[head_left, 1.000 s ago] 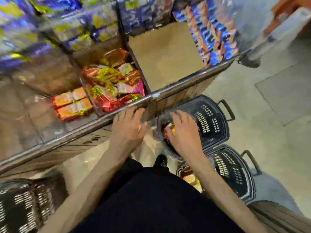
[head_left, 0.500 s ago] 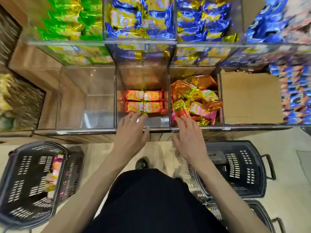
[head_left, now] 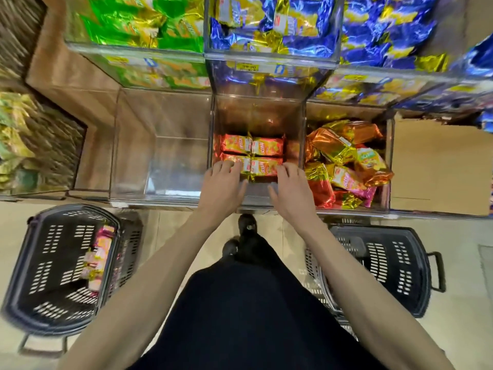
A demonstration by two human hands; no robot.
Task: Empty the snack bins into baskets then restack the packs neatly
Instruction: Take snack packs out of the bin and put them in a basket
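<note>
The middle clear bin [head_left: 258, 116] holds orange-red snack packs [head_left: 253, 146] laid in two neat rows. My left hand [head_left: 222, 180] reaches into the bin, its straight fingers touching the left end of the front row. On the right end of that row rest the fingertips of my right hand [head_left: 289, 185], fingers spread. Neither hand grips a pack. The bin to the right [head_left: 389, 166] has a loose heap of orange, gold and pink packs [head_left: 344, 161]. A dark basket [head_left: 61, 265] on the floor at left holds a few pink packs [head_left: 100, 252]. Another dark basket [head_left: 386, 271] stands at right.
An empty clear bin [head_left: 160, 145] sits left of the middle one. Upper bins hold green packs [head_left: 138, 20] and blue-and-gold packs [head_left: 272, 20]. A cardboard sheet [head_left: 440, 166] covers the far-right compartment. My shoes [head_left: 245, 231] stand on the tiled floor between the baskets.
The view swung from the right-hand baskets back to the shelf. Both hands moved forward over the bin's front edge and now touch the front row of packs.
</note>
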